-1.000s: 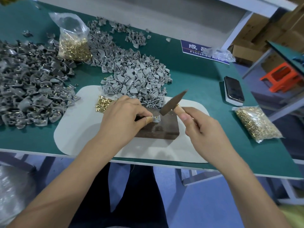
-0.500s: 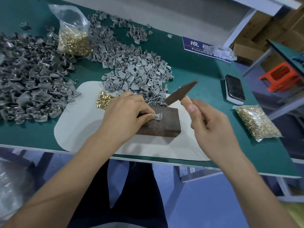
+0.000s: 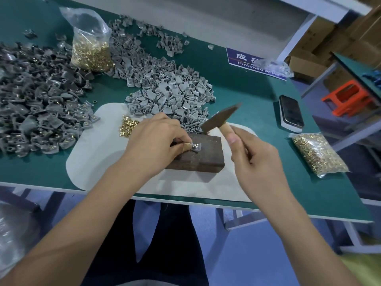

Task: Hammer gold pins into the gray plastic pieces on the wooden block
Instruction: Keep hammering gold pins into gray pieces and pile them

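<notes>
Two hands work over a green counter, biggest thing in view. Large dark-gray heap of finished pieces at 9 o'clock, some showing gold. Lighter heap of gray plastic pieces at 12 o'clock from the block. White mat lies on the counter under the wooden block, block near frame centre. Clear bag of pins stands at 11 o'clock; second flat bag of pins lies at 3 o'clock. Phone at 2 o'clock, face up. Blue sign at 1 o'clock, partly covered by crumpled plastic.

Left hand rests on the block's left part, fingertips pinching one gray piece on the block top; gold pin in it can't be made out clearly. Right hand is wrapped round the wooden handle of the hammer, head raised off the block, tilted toward 1 o'clock, blurred. Small loose pile of gold pins on the mat at 10 o'clock from the block.
</notes>
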The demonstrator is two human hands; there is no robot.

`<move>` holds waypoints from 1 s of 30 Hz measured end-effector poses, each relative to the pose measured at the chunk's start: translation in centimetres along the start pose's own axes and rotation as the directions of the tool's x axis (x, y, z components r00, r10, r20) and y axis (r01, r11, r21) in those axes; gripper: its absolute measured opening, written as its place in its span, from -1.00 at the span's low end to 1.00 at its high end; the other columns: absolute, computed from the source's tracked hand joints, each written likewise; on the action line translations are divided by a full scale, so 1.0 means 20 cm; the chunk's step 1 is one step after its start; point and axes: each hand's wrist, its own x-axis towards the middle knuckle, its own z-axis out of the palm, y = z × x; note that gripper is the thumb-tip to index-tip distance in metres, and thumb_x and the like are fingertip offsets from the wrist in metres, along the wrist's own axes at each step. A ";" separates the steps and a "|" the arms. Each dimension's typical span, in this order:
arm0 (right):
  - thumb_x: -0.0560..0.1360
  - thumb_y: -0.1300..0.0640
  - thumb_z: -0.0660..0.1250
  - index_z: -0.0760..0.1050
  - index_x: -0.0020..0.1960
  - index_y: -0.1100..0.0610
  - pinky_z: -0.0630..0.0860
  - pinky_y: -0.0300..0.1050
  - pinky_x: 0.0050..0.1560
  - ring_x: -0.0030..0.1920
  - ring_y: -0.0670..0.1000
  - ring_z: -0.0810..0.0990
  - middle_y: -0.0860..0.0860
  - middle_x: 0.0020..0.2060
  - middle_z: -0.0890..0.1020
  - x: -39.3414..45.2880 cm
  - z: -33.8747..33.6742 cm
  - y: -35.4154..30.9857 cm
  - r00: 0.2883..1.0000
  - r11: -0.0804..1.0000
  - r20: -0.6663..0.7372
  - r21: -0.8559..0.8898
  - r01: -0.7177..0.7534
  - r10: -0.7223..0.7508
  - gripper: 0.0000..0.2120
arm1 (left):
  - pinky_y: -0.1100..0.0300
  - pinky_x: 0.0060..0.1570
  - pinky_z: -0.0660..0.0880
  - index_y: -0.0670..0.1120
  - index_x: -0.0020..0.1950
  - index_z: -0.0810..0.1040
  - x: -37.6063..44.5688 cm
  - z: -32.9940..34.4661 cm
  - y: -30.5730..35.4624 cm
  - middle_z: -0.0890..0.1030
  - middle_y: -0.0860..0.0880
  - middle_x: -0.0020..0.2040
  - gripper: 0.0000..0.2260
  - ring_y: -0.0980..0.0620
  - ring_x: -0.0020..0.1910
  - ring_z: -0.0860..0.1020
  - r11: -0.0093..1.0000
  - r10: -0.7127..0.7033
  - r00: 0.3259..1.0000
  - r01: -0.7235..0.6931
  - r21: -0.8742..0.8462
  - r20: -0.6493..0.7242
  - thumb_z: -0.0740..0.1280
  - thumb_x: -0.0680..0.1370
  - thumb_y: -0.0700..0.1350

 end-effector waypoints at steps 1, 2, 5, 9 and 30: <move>0.70 -0.13 0.14 0.56 0.29 -0.22 0.45 -0.38 -0.23 -0.28 -0.18 0.53 -0.31 -0.31 0.56 -0.01 0.02 0.00 1.000 1.000 0.012 0.015 -0.012 0.012 -0.72 | 0.09 -0.13 0.43 0.17 -0.02 0.72 0.00 0.00 0.00 0.64 0.19 -0.14 -0.88 0.05 -0.01 0.48 1.000 -0.003 1.000 0.003 0.001 -0.002 0.48 0.48 0.14; 0.70 -0.13 0.15 0.56 0.28 -0.23 0.50 -0.28 -0.23 -0.29 -0.14 0.53 -0.26 -0.31 0.59 -0.02 0.03 0.00 0.998 0.999 0.059 0.009 -0.031 0.031 -0.73 | 0.09 -0.13 0.42 0.17 -0.01 0.72 0.00 0.00 0.01 0.64 0.19 -0.14 -0.88 0.06 -0.02 0.48 1.000 -0.006 1.000 0.006 0.002 -0.003 0.48 0.48 0.14; 0.67 -0.15 0.17 0.58 0.30 -0.24 0.35 -0.42 -0.35 -0.35 -0.21 0.49 -0.35 -0.41 0.51 -0.01 0.01 0.04 0.992 0.998 0.109 0.014 -0.062 0.060 -0.71 | 0.11 -0.15 0.39 0.18 -0.02 0.72 0.00 0.00 0.01 0.63 0.20 -0.14 -0.88 0.08 -0.02 0.46 1.000 -0.006 1.000 0.006 -0.002 -0.002 0.47 0.49 0.15; 0.64 -0.25 0.05 0.45 0.42 -0.24 0.38 -0.14 -0.19 -0.17 -0.13 0.57 -0.31 -0.16 0.62 0.04 -0.03 0.15 0.969 0.965 -0.115 -0.127 -0.231 0.217 -0.58 | 0.13 -0.18 0.34 0.18 -0.02 0.72 0.00 0.01 0.00 0.63 0.20 -0.15 -0.87 0.09 -0.04 0.45 1.000 -0.008 1.000 0.008 -0.014 -0.012 0.47 0.49 0.15; 0.60 0.17 0.33 0.69 0.08 0.07 0.43 -0.03 0.12 0.05 0.06 0.55 0.01 -0.04 0.68 0.18 0.37 -0.08 0.976 0.991 -0.193 -0.107 0.078 -0.097 -0.83 | 0.21 -0.01 0.35 0.12 -0.09 0.59 -0.34 -0.13 -0.34 0.55 0.17 -0.14 -0.96 0.12 0.00 0.41 0.891 -0.446 0.840 0.383 -0.243 -0.310 0.43 0.49 -0.01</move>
